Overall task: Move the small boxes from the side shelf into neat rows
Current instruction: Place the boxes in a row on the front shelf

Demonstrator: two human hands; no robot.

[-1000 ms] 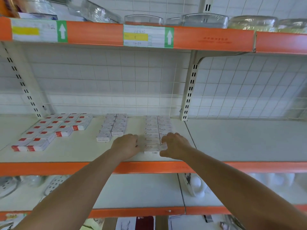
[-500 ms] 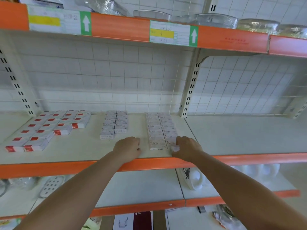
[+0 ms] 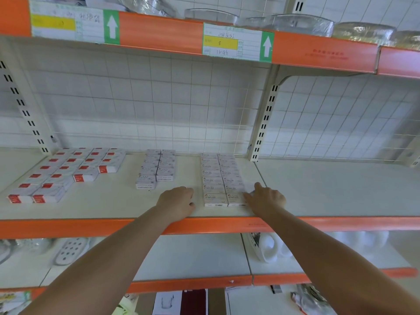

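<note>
Right hand (image 3: 266, 197) touches the staple boxes (image 3: 222, 180); left hand (image 3: 178, 201) rests beside.

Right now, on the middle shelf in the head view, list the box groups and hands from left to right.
Red-labelled boxes → middle white boxes → left hand → staples boxes → right hand.

Two bare forearms are in view, one on each side, each ending in a bare hand. The left hand (image 3: 176, 202) and right hand (image 3: 266, 198) carry no gloves. No sleeve shows on either arm up to the picture's lower edge; both are uncovered from wrist to elbow region. No watch, ring, band or other marking can be made out on the wrists or fingers. The rest of the person's body lies outside the view.
</note>
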